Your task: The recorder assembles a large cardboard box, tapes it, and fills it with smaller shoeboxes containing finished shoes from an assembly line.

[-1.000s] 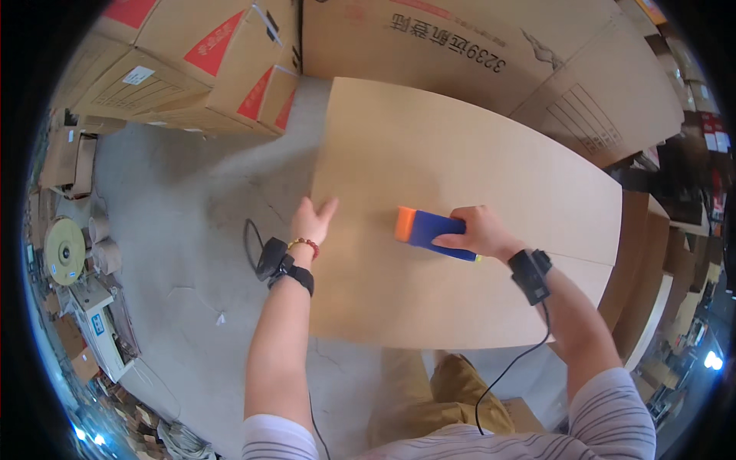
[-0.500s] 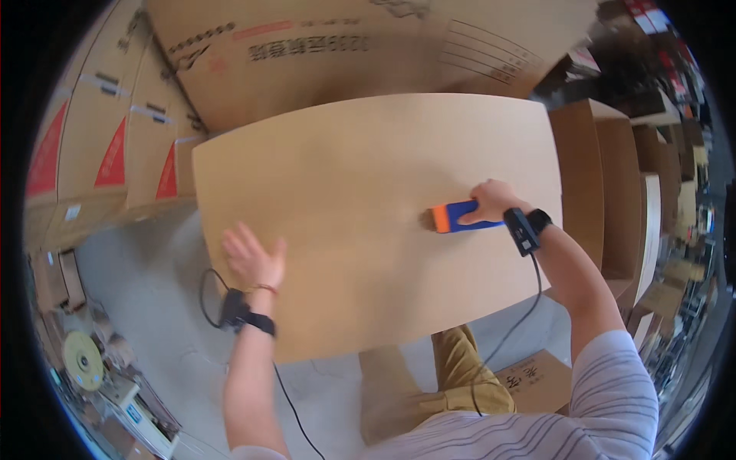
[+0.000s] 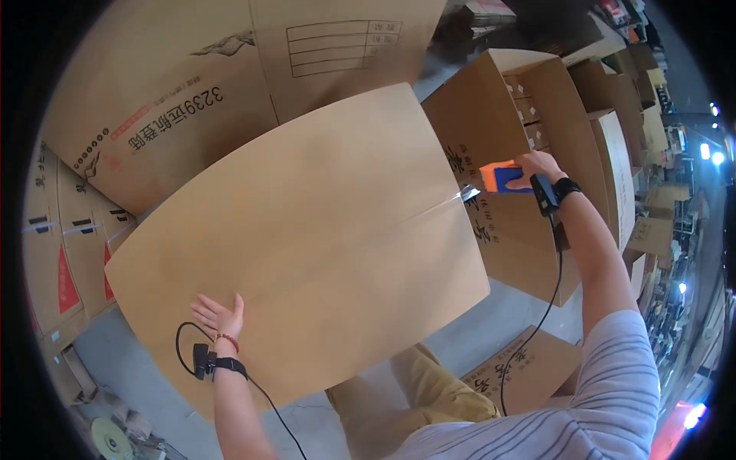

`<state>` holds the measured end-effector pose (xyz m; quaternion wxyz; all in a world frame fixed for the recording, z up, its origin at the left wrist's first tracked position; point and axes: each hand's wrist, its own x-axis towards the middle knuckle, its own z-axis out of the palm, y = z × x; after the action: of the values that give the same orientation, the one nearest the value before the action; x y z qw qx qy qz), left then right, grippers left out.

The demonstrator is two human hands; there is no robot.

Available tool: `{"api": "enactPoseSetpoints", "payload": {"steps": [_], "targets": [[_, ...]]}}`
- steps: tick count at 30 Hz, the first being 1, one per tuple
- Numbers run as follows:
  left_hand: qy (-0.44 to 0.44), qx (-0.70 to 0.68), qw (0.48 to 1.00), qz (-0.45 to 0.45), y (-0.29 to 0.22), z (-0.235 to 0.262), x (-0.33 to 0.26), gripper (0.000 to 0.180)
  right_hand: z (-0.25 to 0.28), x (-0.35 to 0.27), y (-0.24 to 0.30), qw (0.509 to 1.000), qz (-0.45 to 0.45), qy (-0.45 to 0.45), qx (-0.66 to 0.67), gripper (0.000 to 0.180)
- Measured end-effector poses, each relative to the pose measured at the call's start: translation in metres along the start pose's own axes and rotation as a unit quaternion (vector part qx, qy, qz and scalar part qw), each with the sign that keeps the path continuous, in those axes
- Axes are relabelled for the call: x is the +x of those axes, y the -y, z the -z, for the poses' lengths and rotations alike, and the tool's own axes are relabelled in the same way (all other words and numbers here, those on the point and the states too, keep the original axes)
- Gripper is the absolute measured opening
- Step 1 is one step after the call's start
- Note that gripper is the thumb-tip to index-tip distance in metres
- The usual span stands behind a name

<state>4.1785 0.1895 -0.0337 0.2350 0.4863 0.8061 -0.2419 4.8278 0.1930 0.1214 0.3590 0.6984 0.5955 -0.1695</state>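
A large closed cardboard box (image 3: 307, 245) fills the middle of the head view, its top seam running toward the right edge. My left hand (image 3: 218, 316) lies flat and open on the box's near left edge, a sensor band at the wrist. My right hand (image 3: 534, 169) grips an orange and blue tape dispenser (image 3: 498, 177) just past the box's right edge, where a strip of clear tape (image 3: 464, 195) runs from the seam to the tool.
Printed cardboard cartons (image 3: 153, 100) stand behind and to the left. An open carton (image 3: 529, 107) with small boxes inside stands to the right, more cartons behind it. A flat carton (image 3: 529, 368) lies by my knee. Grey floor (image 3: 115, 360) shows at lower left.
My right hand has drawn the tape dispenser along the seam from the middle of the box to beyond its right edge. My left hand slid back to the near left edge.
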Motion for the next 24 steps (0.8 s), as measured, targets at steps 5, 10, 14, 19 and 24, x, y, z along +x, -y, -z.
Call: {"api": "enactPoseSetpoints", "payload": {"steps": [5,10,14,19,24], "targets": [[-0.09,-0.004,0.996,-0.015,0.024,-0.024,0.019,0.107,-0.028,0.058,0.075,0.996,-0.021,0.011,0.084,0.05],[-0.113,-0.019,0.993,-0.029,0.014,-0.013,0.011,0.11,-0.026,0.05,0.084,0.995,-0.049,-0.025,0.087,0.051],[-0.069,-0.048,0.996,0.008,0.003,0.004,-0.006,0.11,-0.04,0.038,0.105,0.995,-0.032,-0.071,0.055,0.036],[-0.113,-0.067,0.991,-0.038,0.018,0.002,-0.003,0.109,-0.123,0.054,0.128,0.964,-0.122,-0.163,0.171,0.015],[-0.146,0.012,0.989,-0.019,0.121,0.022,0.035,0.078,-0.112,0.032,0.145,0.866,-0.166,-0.229,0.413,0.042]]}}
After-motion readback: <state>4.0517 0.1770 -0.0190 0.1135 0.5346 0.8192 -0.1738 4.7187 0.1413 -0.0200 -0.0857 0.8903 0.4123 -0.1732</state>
